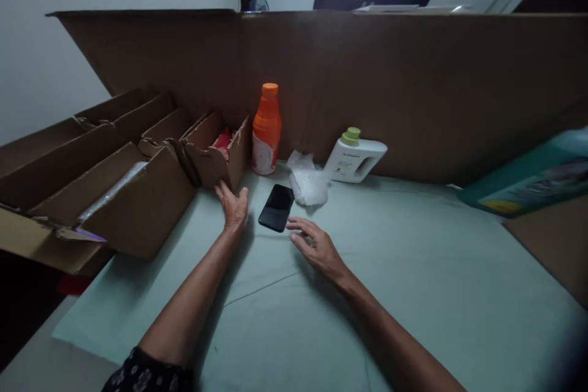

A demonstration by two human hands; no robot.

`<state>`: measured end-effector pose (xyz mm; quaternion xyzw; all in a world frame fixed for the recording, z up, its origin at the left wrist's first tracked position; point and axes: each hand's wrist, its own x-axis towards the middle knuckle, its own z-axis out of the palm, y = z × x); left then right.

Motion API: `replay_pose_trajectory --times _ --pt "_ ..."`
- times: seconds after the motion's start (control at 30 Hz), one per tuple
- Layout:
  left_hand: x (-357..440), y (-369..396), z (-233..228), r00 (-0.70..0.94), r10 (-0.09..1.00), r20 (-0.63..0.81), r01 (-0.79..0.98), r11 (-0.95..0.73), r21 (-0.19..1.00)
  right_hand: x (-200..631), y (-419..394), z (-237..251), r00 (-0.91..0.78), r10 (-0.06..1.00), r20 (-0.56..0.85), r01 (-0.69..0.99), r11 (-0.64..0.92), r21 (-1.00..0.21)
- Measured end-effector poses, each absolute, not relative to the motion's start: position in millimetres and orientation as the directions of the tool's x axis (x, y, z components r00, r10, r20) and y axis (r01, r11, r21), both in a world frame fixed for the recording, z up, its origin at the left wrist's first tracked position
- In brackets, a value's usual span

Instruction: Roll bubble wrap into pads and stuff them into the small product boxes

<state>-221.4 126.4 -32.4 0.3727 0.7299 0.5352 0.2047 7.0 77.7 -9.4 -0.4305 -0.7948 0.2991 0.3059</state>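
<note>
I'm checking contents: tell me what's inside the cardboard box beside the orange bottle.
A red item shows inside the cardboard box, too unclear to identify; the box's walls hide its lower part and the bottom.

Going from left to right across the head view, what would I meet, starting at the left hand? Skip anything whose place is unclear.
Left hand, phone, bubble wrap, white bottle with green cap, teal bottle.

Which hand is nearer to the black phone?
The right hand, just right of the phone; the left hand is farther away, on the phone's left, by a cardboard box.
</note>
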Motion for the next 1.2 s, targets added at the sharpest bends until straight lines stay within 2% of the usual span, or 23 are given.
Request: replay_pose_trajectory --times 0.07,0.13,0.23,0.33,0.47,0.6,0.7,0.8,0.87,0.9,0.97,1.03,1.1,1.2 --pt "-208.6 102.8 -38.9 -0.574 0.813 0.095 0.352 0.14 0.925 20.7 89.2 -4.7 -0.423 0.871 0.249 0.694 0.488 -0.528" --pt "-189.8 70.7 -44.8 -0.485 0.869 0.099 0.394 0.116 0.912 26.8 114.0 -1.1 -0.378 0.889 0.26 0.786 0.456 -0.417" --pt "-163.2 21.8 -50.0 -0.352 0.929 0.116 0.456 0.062 0.888 31.3 156.1 1.2 -0.343 0.906 0.247 0.838 0.414 -0.356" --pt "-149.5 -11.5 -51.4 -0.241 0.951 0.195 0.568 -0.024 0.823 41.7 171.7 -0.7 -0.324 0.916 0.236 0.868 0.387 -0.311" --pt "-141.5 -20.3 -53.9 -0.074 0.93 0.359 0.734 -0.193 0.651 66.2 128.3 -6.8 -0.362 0.9 0.244 0.875 0.418 -0.243" --pt "-125.5 7.6 -65.3 0.13 0.886 0.446 0.818 -0.35 0.457 107.0 76.5 1.2 -0.458 0.862 0.219 0.851 0.496 -0.172" --pt "-112.8 33.2 -69.1 0.263 0.869 0.419 0.856 -0.411 0.313 179.5 61.9 35.0 -0.297 0.916 0.269 0.935 0.336 -0.115" --pt "-104.1 47.3 -57.7 0.333 0.89 0.313 0.883 -0.41 0.228 284.1 61.5 83.3 0.03 0.926 0.377 0.996 0.003 -0.087" --pt "-97.1 54.2 -45.0 0.299 0.919 0.256 0.91 -0.355 0.216 352.9 70.9 107.7 0.297 0.839 0.456 0.953 -0.289 -0.089" --pt "-92.6 58.4 -38.6 0.27 0.932 0.243 0.921 -0.324 0.217 382.7 77.1 115.5 0.383 0.797 0.466 0.919 -0.38 -0.105" --pt "-81.6 69.2 -27.9 0.221 0.945 0.24 0.933 -0.277 0.23 429.2 88.0 122.7 0.566 0.703 0.43 0.81 -0.572 -0.132" --pt "-68.6 82.6 -20.5 0.189 0.949 0.254 0.934 -0.254 0.251 458.4 92.8 121.8 0.633 0.706 0.317 0.767 -0.628 -0.132" --pt "-55.2 96.2 -15.9 0.156 0.948 0.277 0.928 -0.237 0.289 474.8 90.5 116.2 0.62 0.742 0.255 0.781 -0.614 -0.111" --pt "-41.0 107.8 -13.6 0.134 0.942 0.307 0.896 -0.248 0.367 486.7 73.4 102.4 0.479 0.828 0.292 0.874 -0.481 -0.068"
